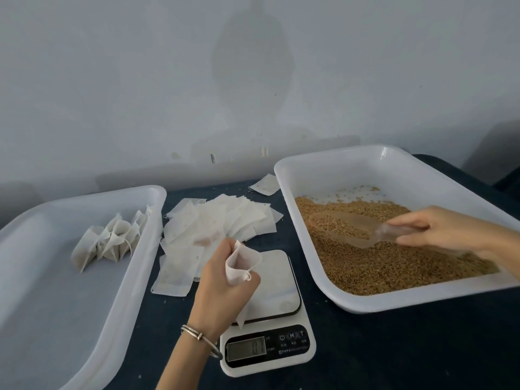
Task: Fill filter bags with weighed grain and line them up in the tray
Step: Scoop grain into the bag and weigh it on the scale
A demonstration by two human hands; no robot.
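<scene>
My left hand (222, 280) holds an empty white filter bag (242, 263) with its mouth spread, just above the white kitchen scale (270, 313). My right hand (439, 229) grips the handle of a clear plastic scoop (346, 228) loaded with brown grain, resting in the grain (394, 260) of the white tray on the right (351, 302). In the white tray on the left (132, 277), several filled bags (112, 240) stand in a row near its far right side.
A loose pile of empty filter bags (213, 226) lies on the dark table between the trays, behind the scale. One stray bag (266, 184) sits near the wall. The scale's display (247, 348) is lit. A grey wall rises right behind the table.
</scene>
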